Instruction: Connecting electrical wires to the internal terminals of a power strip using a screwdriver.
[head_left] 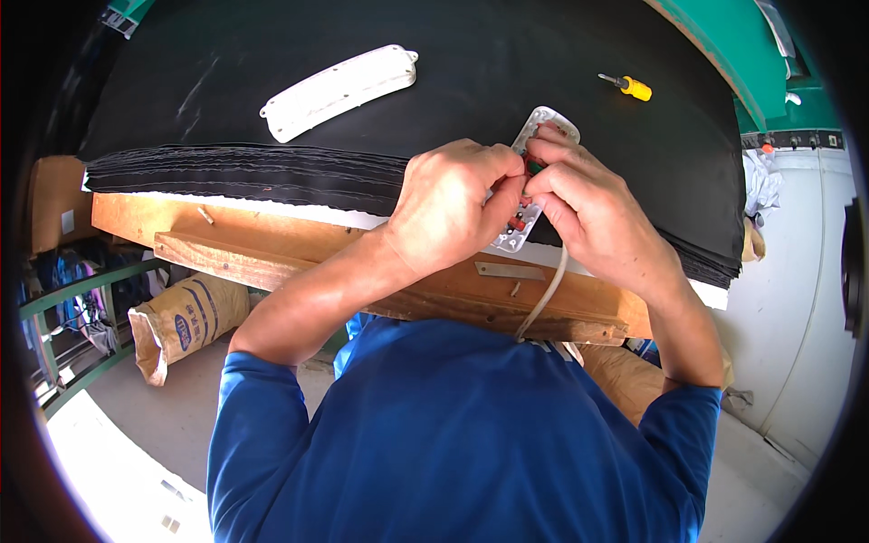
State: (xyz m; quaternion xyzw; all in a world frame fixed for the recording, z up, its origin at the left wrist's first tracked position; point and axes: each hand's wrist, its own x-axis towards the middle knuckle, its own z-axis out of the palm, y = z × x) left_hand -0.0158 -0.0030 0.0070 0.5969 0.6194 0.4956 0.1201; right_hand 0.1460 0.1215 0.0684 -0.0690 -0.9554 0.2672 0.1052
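Observation:
An opened white power strip half [515, 237] lies tilted under both my hands, near the front edge of a stack of black cloth. Its inside faces up, with red and green parts showing between the fingers. My left hand [460, 201] is closed in a pinch over its middle; what the fingertips grip is hidden. Curled over its right side, my right hand [588, 195] has its fingers on the strip, their tips close to the left thumb. A pale cable [549, 288] runs from the near end down toward my body. The matching white long cover [339, 92] lies apart, farther left.
A yellow-handled screwdriver [629, 87] lies at the far right on the black cloth stack [507, 54]. The wooden table edge [235, 256] crosses before me. A paper sack [192, 321] and green rails [77, 288] are at lower left. Green machinery [738, 45] stands at upper right.

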